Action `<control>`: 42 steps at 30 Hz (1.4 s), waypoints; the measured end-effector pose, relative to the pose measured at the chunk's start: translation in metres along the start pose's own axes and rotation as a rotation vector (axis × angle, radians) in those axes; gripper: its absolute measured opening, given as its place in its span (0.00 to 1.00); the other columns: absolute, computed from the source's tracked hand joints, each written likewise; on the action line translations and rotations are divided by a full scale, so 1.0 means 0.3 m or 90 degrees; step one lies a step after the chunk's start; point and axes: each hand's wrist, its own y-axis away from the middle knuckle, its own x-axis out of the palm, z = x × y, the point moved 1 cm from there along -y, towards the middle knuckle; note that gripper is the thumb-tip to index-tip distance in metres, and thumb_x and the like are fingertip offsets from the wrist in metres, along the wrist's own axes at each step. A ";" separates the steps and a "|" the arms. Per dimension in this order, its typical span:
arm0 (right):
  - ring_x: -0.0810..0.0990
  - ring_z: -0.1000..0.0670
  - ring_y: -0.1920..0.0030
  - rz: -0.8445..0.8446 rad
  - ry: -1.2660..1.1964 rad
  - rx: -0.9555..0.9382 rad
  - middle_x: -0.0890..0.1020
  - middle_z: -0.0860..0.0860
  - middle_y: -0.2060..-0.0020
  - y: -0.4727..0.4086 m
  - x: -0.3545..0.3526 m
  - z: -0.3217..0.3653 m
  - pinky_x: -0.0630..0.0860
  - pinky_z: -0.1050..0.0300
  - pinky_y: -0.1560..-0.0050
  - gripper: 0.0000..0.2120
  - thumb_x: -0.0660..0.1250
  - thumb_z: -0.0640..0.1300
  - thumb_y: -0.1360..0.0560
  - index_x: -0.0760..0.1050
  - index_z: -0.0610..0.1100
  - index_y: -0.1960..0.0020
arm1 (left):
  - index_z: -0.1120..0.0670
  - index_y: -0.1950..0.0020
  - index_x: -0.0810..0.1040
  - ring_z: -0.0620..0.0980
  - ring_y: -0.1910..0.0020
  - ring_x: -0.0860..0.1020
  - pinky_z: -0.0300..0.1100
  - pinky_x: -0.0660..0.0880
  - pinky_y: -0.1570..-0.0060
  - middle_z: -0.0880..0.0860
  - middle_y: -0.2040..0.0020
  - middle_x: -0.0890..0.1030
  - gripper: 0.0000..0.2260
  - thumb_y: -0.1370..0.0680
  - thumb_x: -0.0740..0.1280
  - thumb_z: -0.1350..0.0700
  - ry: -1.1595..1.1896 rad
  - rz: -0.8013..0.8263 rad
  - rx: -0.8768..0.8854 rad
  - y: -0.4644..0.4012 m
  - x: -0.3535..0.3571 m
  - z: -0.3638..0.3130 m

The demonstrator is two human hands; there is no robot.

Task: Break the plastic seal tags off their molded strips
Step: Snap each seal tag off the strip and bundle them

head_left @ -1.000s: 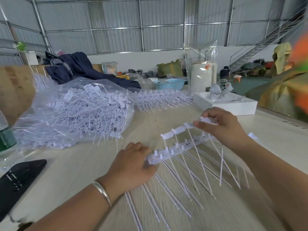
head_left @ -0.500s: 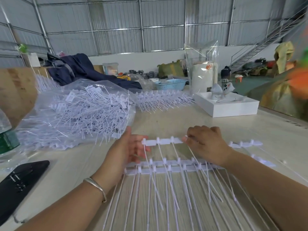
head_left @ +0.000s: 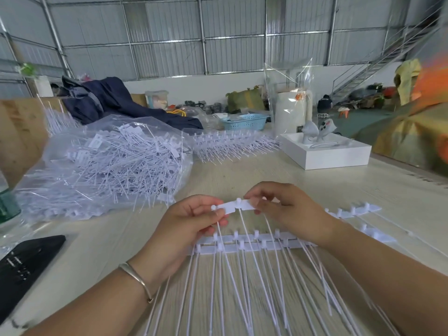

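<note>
A short piece of white tag strip point(head_left: 236, 206) has been lifted clear of the table point(head_left: 242, 175) since half a second ago. It is pinched at its left end by the left hand point(head_left: 186, 224) and at its right end by the right hand point(head_left: 288, 212), both grips closed on it. The longer molded strips point(head_left: 244, 243) are left flat just nearer.
</note>
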 end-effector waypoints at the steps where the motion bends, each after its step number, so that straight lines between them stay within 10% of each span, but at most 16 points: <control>1: 0.72 0.54 0.67 0.019 -0.035 0.010 0.79 0.48 0.67 0.001 0.001 0.008 0.67 0.67 0.62 0.08 0.65 0.43 0.21 0.79 0.43 0.57 | 0.56 0.53 0.84 0.48 0.58 0.82 0.35 0.76 0.61 0.58 0.55 0.85 0.11 0.34 0.74 0.57 0.023 0.014 -0.012 0.002 0.005 -0.002; 12: 0.69 0.54 0.69 0.090 -0.275 0.017 0.73 0.47 0.70 0.005 0.000 0.030 0.68 0.66 0.64 0.07 0.65 0.37 0.23 0.76 0.38 0.60 | 0.53 0.60 0.85 0.43 0.69 0.76 0.33 0.72 0.71 0.51 0.64 0.80 0.04 0.32 0.73 0.54 0.127 0.060 -0.100 0.007 0.035 0.002; 20: 0.71 0.53 0.70 0.122 -0.035 0.016 0.75 0.47 0.73 0.009 -0.005 0.024 0.69 0.62 0.64 0.23 0.62 0.58 0.26 0.75 0.37 0.64 | 0.53 0.67 0.79 0.44 0.73 0.70 0.33 0.72 0.70 0.49 0.71 0.73 0.07 0.30 0.72 0.55 0.205 0.113 -0.121 0.014 0.033 -0.011; 30: 0.63 0.59 0.72 0.114 -0.116 0.003 0.66 0.55 0.75 0.010 0.015 0.040 0.62 0.67 0.68 0.22 0.62 0.57 0.27 0.69 0.38 0.66 | 0.52 0.62 0.80 0.43 0.70 0.73 0.35 0.71 0.63 0.48 0.71 0.72 0.06 0.30 0.74 0.52 0.291 0.179 -0.168 0.019 0.052 0.010; 38: 0.73 0.43 0.61 0.129 -0.233 0.028 0.75 0.27 0.60 0.015 0.071 0.050 0.70 0.47 0.53 0.38 0.64 0.63 0.27 0.72 0.23 0.51 | 0.47 0.61 0.84 0.40 0.70 0.74 0.34 0.72 0.65 0.44 0.70 0.75 0.17 0.28 0.66 0.36 0.252 0.392 -0.264 0.045 0.102 0.004; 42: 0.72 0.35 0.63 0.095 -0.244 0.035 0.76 0.29 0.61 0.003 0.065 0.053 0.72 0.41 0.55 0.40 0.65 0.66 0.31 0.73 0.25 0.52 | 0.50 0.61 0.81 0.43 0.72 0.67 0.35 0.67 0.67 0.47 0.71 0.68 0.16 0.29 0.71 0.38 0.265 0.337 -0.230 0.027 0.088 -0.006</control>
